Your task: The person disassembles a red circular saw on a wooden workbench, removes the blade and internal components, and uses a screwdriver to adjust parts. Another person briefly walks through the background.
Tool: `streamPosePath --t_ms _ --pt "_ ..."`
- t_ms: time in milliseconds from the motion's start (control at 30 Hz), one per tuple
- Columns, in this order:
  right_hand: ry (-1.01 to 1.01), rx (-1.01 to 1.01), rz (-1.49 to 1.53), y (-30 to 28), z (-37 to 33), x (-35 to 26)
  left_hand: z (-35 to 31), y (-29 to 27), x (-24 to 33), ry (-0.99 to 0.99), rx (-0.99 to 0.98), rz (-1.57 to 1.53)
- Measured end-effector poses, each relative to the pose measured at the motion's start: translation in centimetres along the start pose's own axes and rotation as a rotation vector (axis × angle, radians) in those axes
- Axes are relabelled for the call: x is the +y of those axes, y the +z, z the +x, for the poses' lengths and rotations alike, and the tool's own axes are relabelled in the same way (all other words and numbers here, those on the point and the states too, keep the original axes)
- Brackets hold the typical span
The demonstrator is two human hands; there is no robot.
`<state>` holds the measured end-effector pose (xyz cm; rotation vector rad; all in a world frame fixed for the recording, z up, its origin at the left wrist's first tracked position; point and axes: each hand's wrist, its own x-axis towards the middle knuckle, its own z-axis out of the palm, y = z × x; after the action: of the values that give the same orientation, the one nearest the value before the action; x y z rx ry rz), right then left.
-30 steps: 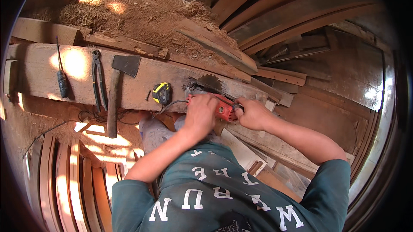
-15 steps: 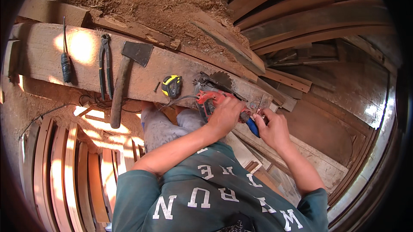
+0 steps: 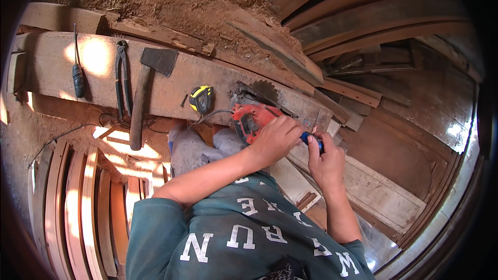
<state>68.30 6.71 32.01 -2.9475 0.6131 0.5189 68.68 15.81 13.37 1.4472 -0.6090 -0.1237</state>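
A red circular saw [image 3: 254,114] lies on a thick wooden beam, its toothed round blade [image 3: 265,90] on the far side. My left hand [image 3: 277,137] is closed over the near right end of the saw's body. In my right hand [image 3: 329,161] is a blue-handled screwdriver [image 3: 305,136], gripped with curled fingers and pointing at the saw's end. Its tip is hidden behind my left hand. Left of the saw sit a yellow and black tape measure [image 3: 201,99] and a small dark bolt [image 3: 184,100].
Along the beam [image 3: 49,72] lie an axe [image 3: 140,98], pincers [image 3: 122,77] and a dark-handled screwdriver [image 3: 78,80]. The saw's cord [image 3: 212,113] runs left off the beam. Sawdust [image 3: 181,0] is heaped behind; planks [image 3: 72,202] stand at lower left and stack at upper right.
The blue handle, hanging below my right fingers before, now lies gripped in my right hand, aimed at the saw. My right hand has dropped slightly nearer my body; the left stays on the saw.
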Motion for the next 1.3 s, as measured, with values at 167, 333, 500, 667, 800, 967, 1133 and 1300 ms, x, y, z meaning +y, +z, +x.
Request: streamPosePath --t_ms 167,333,500,667,800,967,1133,1300 --pt "-0.575 0.045 -0.133 -0.5 0.9 1.2 1.3 -0.1 1.0 0.03 0.116 0.061" --pt "-0.175 0.023 0.126 -0.1 0.5 1.5 1.4 -0.3 0.4 -0.071 -0.076 0.094" --pt "-0.419 0.012 0.086 -0.7 1.0 1.7 2.2 0.3 1.2 -0.019 0.057 0.087" --pt "-0.225 0.103 0.152 -1.1 1.3 0.2 1.7 0.8 0.5 0.017 0.039 0.104" --pt "-0.124 -0.026 0.074 -0.9 1.1 2.2 2.6 0.0 1.2 -0.038 -0.029 0.149" --pt "-0.489 0.035 0.159 -1.4 1.8 2.6 2.3 0.7 0.7 0.062 0.081 0.096" --pt "-0.128 -0.009 0.096 -0.6 0.6 2.1 2.1 0.4 0.7 -0.042 -0.077 0.099" --pt "-0.613 -0.001 0.013 -0.8 1.4 2.4 1.9 0.1 1.4 0.03 0.051 0.073"
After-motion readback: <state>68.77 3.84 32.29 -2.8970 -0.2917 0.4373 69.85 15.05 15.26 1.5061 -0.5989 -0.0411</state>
